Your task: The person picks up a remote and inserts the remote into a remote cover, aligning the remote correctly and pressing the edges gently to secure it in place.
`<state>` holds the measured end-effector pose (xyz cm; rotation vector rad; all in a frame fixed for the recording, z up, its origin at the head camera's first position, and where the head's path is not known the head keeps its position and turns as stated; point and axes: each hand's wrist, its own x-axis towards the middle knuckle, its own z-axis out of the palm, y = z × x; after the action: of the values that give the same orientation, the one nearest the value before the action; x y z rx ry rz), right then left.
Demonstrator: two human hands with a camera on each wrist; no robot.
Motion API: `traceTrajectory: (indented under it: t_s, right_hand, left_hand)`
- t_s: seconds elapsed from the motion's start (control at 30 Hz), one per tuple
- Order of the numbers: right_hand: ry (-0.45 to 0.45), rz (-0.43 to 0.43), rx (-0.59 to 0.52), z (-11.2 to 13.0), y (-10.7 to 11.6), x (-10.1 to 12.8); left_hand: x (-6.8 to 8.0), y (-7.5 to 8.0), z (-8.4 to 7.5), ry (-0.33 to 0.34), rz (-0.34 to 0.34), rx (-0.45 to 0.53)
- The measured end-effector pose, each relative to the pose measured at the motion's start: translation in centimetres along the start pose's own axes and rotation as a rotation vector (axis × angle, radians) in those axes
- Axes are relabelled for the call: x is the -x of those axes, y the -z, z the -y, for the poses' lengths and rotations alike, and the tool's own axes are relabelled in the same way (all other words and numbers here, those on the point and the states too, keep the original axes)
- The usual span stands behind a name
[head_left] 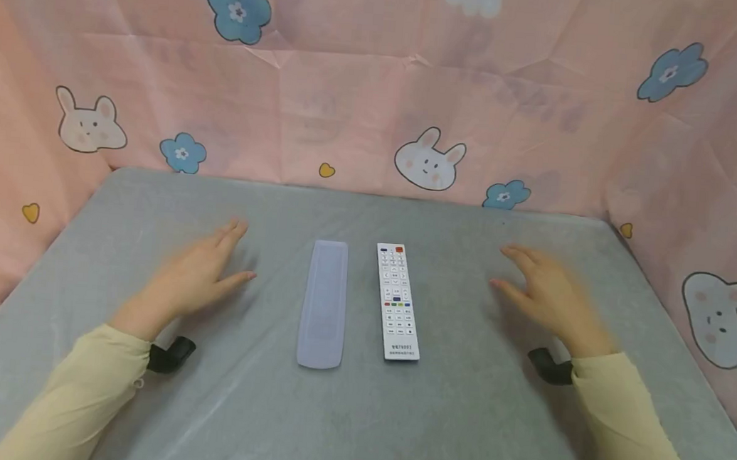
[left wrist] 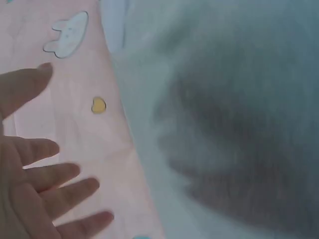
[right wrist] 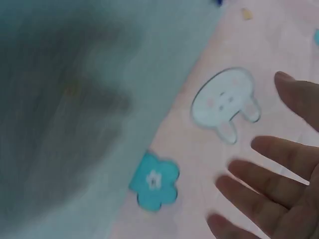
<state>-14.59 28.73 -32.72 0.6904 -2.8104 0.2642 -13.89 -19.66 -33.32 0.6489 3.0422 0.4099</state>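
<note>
A white remote control (head_left: 398, 300) lies face up on the table, its buttons showing and its red button at the far end. Left of it lies a long, pale translucent sleeve-like cover (head_left: 323, 305), roughly parallel to the remote. My left hand (head_left: 195, 271) hovers to the left of the cover, fingers extended and thumb apart, holding nothing. On the other side, my right hand (head_left: 547, 292) is right of the remote, its fingers spread and likewise holding nothing. Both wrist views show the spread fingers above the table, with the hands' shadows cast on it.
The grey-covered table (head_left: 355, 421) ends at the back against a pink curtain (head_left: 344, 114) printed with rabbits and flowers, which also runs along both sides. Dark wrist-worn pieces stick out by the left cuff (head_left: 170, 355) and the right cuff (head_left: 551, 367).
</note>
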Motion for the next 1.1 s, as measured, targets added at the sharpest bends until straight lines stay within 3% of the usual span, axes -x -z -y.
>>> traceTrajectory:
  t_s: [0.13, 0.33, 0.47, 0.67, 0.9, 1.1]
  right_hand:
    - [-0.036, 0.03, -0.265, 1.2, -0.6, 0.4]
    - [-0.062, 0.083, -0.467, 3.1, -2.3, 0.7]
    - [-0.107, 0.102, -0.563, 4.4, -2.7, 0.9]
    - [-0.187, 0.129, -0.67, 5.6, -3.3, 1.0]
    - [-0.294, 0.192, -0.832, 6.8, -4.0, 1.0]
    - [-0.366, 0.253, -1.001, 7.8, -4.6, 1.0]
  left_hand:
    - [-0.2, -0.9, -1.0, -0.015, -0.04, 0.204]
    - [-0.4, -2.0, -2.6, -0.036, -0.068, 0.497]
    - [-0.4, -2.6, -3.5, -0.014, -0.013, 0.686]
    - [-0.4, -3.5, -5.9, 0.017, 0.141, 1.054]
    - [-1.4, -5.0, -9.8, -0.007, 0.206, 1.166]
    - [-2.7, -6.8, -12.5, 0.116, 0.245, 1.242]
